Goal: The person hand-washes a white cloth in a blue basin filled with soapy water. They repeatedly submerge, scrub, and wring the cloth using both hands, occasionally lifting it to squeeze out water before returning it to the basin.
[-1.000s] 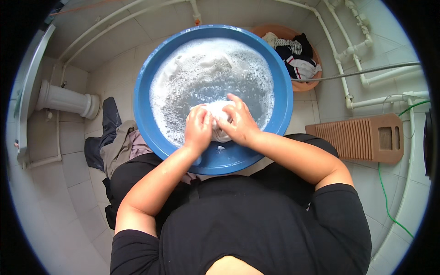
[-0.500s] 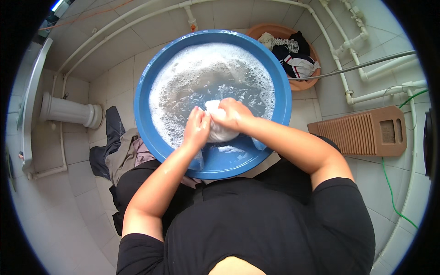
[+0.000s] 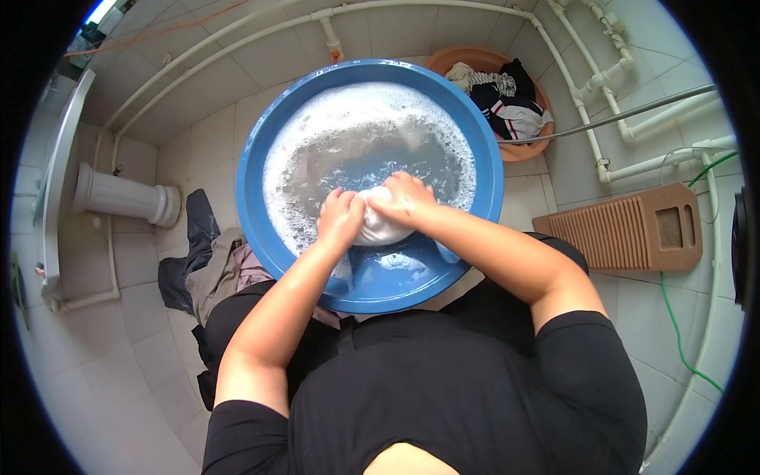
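Your left hand (image 3: pixel 340 218) and right hand (image 3: pixel 405 199) were close together, both clamped on the bunched white cloth (image 3: pixel 380 230). The cloth was inside the blue basin (image 3: pixel 248 174), in its near half, with part of the basin's bare near wall between the cloth and your body. Soapy water (image 3: pixel 317 165) filled the basin beyond your hands, and white foam (image 3: pixel 364 101) was thickest along the basin's far side. To the left of the basin, a pile of clothes (image 3: pixel 212 267) lay on the floor (image 3: pixel 518 194). Beyond the basin and to its right, an orange tub (image 3: pixel 545 149) contained garments (image 3: pixel 513 107). To the right of the basin, a brown washboard (image 3: pixel 606 229) presented its ridged face upward
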Available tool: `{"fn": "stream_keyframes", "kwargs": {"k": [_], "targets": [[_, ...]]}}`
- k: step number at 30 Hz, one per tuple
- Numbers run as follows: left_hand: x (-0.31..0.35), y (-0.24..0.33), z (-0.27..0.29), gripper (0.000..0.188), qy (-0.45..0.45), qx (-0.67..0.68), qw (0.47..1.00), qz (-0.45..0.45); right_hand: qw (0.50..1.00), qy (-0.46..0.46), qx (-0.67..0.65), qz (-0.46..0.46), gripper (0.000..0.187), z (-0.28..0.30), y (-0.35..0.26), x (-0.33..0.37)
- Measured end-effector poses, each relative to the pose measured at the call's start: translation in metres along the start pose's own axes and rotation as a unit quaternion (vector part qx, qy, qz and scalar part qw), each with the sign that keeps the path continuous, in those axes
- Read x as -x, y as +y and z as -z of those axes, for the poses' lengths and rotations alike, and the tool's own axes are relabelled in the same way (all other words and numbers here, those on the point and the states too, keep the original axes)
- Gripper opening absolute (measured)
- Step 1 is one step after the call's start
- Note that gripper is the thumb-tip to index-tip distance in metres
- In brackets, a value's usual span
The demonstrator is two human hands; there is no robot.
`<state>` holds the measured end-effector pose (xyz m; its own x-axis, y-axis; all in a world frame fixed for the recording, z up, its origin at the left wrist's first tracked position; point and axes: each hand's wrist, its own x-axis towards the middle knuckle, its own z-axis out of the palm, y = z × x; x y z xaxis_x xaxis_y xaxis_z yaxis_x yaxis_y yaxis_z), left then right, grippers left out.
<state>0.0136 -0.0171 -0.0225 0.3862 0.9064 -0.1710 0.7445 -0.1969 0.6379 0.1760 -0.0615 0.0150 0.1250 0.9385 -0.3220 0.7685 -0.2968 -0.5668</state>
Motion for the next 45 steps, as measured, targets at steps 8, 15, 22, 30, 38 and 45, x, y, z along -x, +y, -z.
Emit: {"fn": "stream_keyframes", "kwargs": {"k": [8,15,22,30,38,45], "targets": [[0.031,0.019,-0.012,0.025,0.129,0.071,0.981,-0.128,0.957,0.141,-0.011,0.252,0.023,-0.027,0.008,0.023],[-0.019,-0.005,-0.003,0.041,-0.067,-0.03,0.997,0.001,0.997,0.06,0.041,-0.013,0.049,-0.007,-0.009,-0.003],[0.072,0.029,-0.005,0.02,0.116,0.05,0.975,-0.182,0.965,0.121,-0.002,0.232,0.039,-0.018,0.003,0.069],[0.024,0.008,-0.007,0.023,0.055,0.111,0.974,-0.191,0.942,0.142,-0.001,0.303,0.022,-0.023,0.004,0.018],[0.01,0.004,-0.011,0.029,0.056,0.1,0.972,-0.206,0.949,0.069,-0.062,0.3,0.026,-0.022,0.012,-0.008],[0.004,0.01,-0.01,0.039,0.066,0.1,0.99,-0.077,0.964,0.079,-0.122,0.221,0.029,-0.025,0.023,-0.018]]}}
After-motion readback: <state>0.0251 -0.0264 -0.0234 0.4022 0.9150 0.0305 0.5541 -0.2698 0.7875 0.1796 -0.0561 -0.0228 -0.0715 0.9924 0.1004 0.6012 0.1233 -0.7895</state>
